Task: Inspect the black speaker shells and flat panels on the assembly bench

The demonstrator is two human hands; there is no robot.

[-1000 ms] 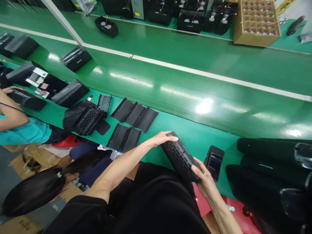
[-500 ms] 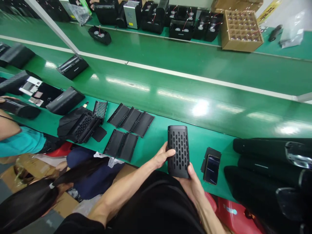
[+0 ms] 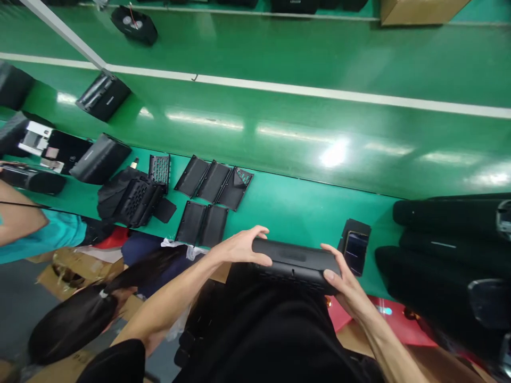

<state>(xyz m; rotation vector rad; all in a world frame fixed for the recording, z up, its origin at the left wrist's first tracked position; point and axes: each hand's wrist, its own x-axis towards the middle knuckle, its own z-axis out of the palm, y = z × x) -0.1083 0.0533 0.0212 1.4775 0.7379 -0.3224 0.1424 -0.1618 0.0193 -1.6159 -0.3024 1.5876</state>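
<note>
While left hand [image 3: 244, 248], right hand [image 3: 342, 271] clasp black casing [image 3: 296, 254], far cardboard box [image 3: 422, 11]: contents unseen.

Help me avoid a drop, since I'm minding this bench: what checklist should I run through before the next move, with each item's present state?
1. Left hand on the slotted black casing: ok, gripping one end.
2. Right hand on the casing: ok, gripping the other end.
3. Right hand apart from the smartphone: cannot tell; they look close in this view.
4. Sheet flat on the rightmost upper-row panel: not ok; a corner seems folded back, showing perforations.
5. Casing's underside: cannot tell, it is hidden.
6. Co-worker's arm apart from the casing: ok, at far left.
</note>
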